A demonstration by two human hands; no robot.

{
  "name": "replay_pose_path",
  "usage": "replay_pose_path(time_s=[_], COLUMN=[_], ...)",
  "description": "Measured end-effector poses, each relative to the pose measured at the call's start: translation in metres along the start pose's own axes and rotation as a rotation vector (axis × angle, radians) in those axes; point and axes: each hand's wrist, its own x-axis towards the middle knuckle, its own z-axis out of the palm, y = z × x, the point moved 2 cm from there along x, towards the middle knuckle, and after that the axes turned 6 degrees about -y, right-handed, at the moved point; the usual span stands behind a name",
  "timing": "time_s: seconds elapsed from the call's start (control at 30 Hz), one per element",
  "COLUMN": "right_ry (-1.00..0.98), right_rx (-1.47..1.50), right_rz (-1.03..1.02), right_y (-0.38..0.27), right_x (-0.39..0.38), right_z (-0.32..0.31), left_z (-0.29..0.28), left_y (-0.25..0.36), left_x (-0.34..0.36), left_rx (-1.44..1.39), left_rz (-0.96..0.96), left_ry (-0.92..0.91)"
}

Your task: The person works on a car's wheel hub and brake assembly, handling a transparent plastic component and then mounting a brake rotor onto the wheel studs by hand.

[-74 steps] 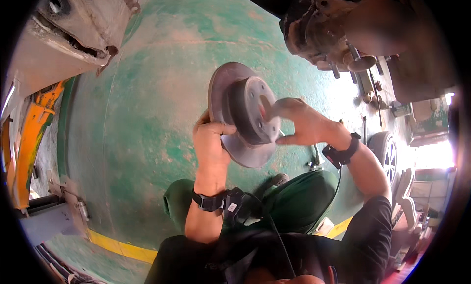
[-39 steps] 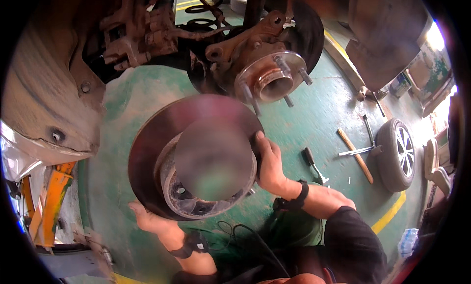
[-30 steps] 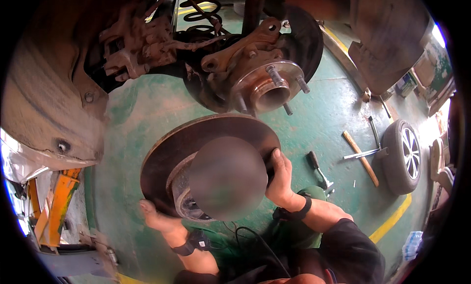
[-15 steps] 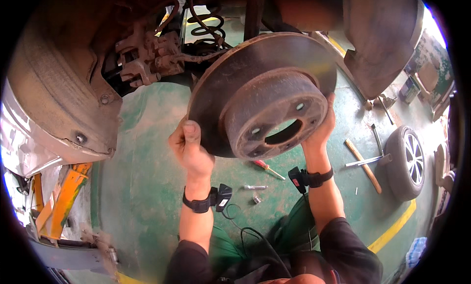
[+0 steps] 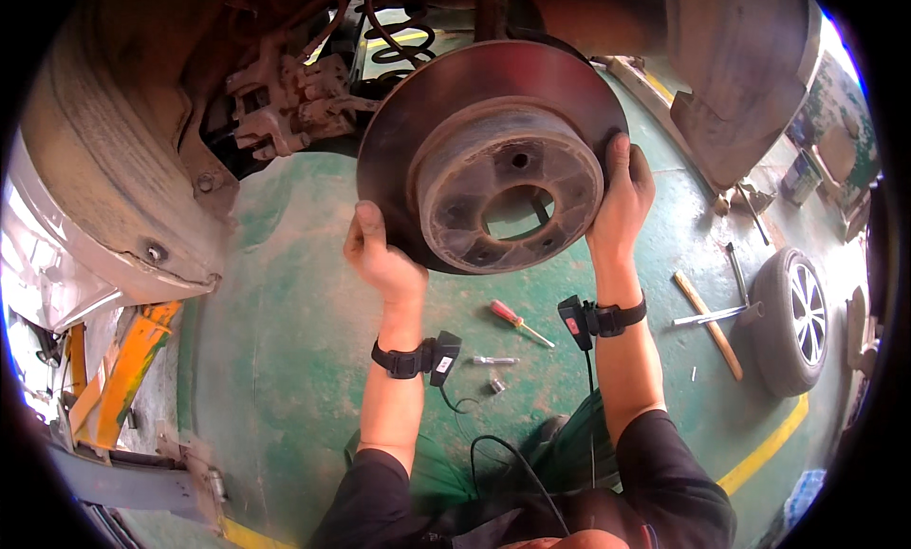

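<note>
A large, dark brake disc (image 5: 495, 184) with a raised centre, bolt holes and a round centre opening is held up in front of the car's suspension. My left hand (image 5: 384, 255) grips its lower left rim, thumb on the face. My right hand (image 5: 622, 188) grips its right rim, thumb at the edge. The wheel hub is hidden behind the disc. To the upper left is a rusty brake caliper (image 5: 285, 108), with a coil spring (image 5: 389, 41) above the disc.
Rusty panels (image 5: 114, 188) frame both sides. An orange lift arm (image 5: 133, 378) stands lower left. A screwdriver (image 5: 522, 323), metal sockets (image 5: 498, 386), a wooden-handled tool (image 5: 707, 326) and metal bars (image 5: 710, 316) lie on the green floor (image 5: 285, 407), beside a tyred wheel (image 5: 790, 321) at right.
Both hands have raised the disc from low between my knees to over the place where the hub showed. In the last half second it has shifted slightly up and left.
</note>
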Motion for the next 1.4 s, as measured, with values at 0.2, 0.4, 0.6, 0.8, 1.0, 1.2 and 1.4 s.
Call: replay_pose_path(time_s=[0.2,0.4,0.6,0.8,1.0,1.2,1.4], right_ry=[-0.027,-0.009,0.016,0.068,0.094,0.130,0.147], right_rx=[-0.066,0.054,0.023,0.096,0.099,0.045,0.040], right_rz=[-0.102,-0.079,-0.077,-0.129,-0.175,-0.196,-0.210], right_y=[0.004,0.010,0.016,0.017,0.016,0.008,0.006], right_x=[0.005,0.015,0.019,0.016,0.018,0.016,0.018], right_z=[0.004,0.005,0.005,0.011,0.011,0.018,0.018], left_z=[-0.011,-0.017,-0.013,-0.014,-0.001,-0.008,-0.059], left_y=[-0.020,-0.032,-0.030,-0.031,-0.021,-0.013,-0.058], left_x=[-0.002,0.001,0.003,0.007,0.006,0.011,0.017], left_rx=[-0.046,0.044,0.132,0.475,0.730,0.939,0.135], left_rz=[0.029,0.061,0.065,0.145,0.221,0.395,-0.075], left_ry=[0.028,-0.017,-0.043,-0.059,-0.050,-0.056,-0.164])
